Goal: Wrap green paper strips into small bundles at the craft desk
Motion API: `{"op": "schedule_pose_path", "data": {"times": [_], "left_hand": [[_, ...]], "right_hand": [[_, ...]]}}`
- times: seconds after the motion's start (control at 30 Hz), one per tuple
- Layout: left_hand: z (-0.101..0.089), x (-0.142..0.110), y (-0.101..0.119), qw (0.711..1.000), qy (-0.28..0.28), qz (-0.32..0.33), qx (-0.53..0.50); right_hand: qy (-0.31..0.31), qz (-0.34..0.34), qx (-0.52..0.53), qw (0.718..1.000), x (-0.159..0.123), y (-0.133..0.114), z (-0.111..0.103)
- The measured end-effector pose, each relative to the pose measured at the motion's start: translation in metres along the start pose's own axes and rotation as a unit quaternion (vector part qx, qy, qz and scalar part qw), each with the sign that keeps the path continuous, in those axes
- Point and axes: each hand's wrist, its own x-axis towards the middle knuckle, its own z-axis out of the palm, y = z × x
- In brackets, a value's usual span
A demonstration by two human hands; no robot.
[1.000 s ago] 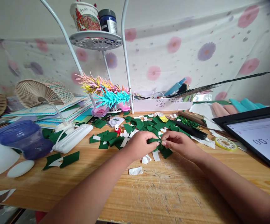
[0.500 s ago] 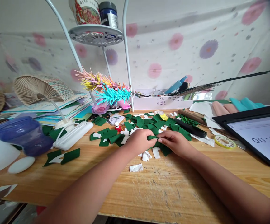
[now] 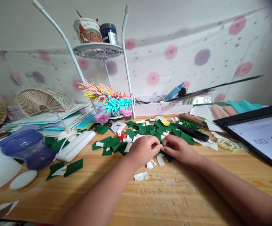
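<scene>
My left hand point(image 3: 145, 150) is closed in a pinch over the middle of the table. Half a second ago a small green crepe paper piece showed in it; now the fingers cover that piece. Close against it, my right hand point(image 3: 180, 149) is pinched too, its fingertips meeting the left ones. What lies between the right fingertips is too small and hidden to make out. Around and beyond both hands spread many cut green paper pieces point(image 3: 111, 142), mixed with white scraps point(image 3: 141, 176).
A white glue gun or similar white tool point(image 3: 76, 147) and a blue container point(image 3: 27, 147) stand on the left. On the right are a tape roll point(image 3: 227, 144), a black-handled tool point(image 3: 193, 133) and a tablet point(image 3: 258, 135). Behind rises a metal rack point(image 3: 98, 50) with colourful handmade flowers point(image 3: 114, 103).
The camera view has tilted up slightly, so everything sits lower. Both hands stay together, but the fingers have curled and the green piece that showed between them is now hidden.
</scene>
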Motion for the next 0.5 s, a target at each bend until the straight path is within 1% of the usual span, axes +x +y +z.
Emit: {"op": "schedule_pose_path", "data": {"times": [0.07, 0.13, 0.23, 0.3, 0.4, 0.5], "left_hand": [[-0.007, 0.000, 0.003, 1.000, 0.013, 0.013, -0.008], [-0.012, 0.000, 0.003, 0.999, 0.025, 0.017, -0.034], [-0.014, 0.000, -0.002, 0.995, 0.033, 0.009, -0.093], [-0.010, 0.000, -0.006, 0.993, 0.018, 0.012, -0.118], [-0.003, 0.000, -0.010, 0.992, -0.024, 0.019, -0.121], [0.001, -0.001, -0.007, 0.990, -0.032, 0.008, -0.138]], "right_hand": [[0.012, -0.001, 0.007, 1.000, 0.000, -0.001, 0.000], [0.003, 0.005, 0.019, 1.000, -0.001, -0.001, 0.000], [-0.007, 0.011, 0.057, 0.998, -0.003, 0.000, -0.003], [-0.004, 0.013, 0.093, 0.996, -0.003, -0.001, -0.006], [-0.012, 0.025, 0.133, 0.991, -0.004, -0.003, -0.008], [-0.032, 0.036, 0.135, 0.990, -0.003, -0.005, -0.007]]}}
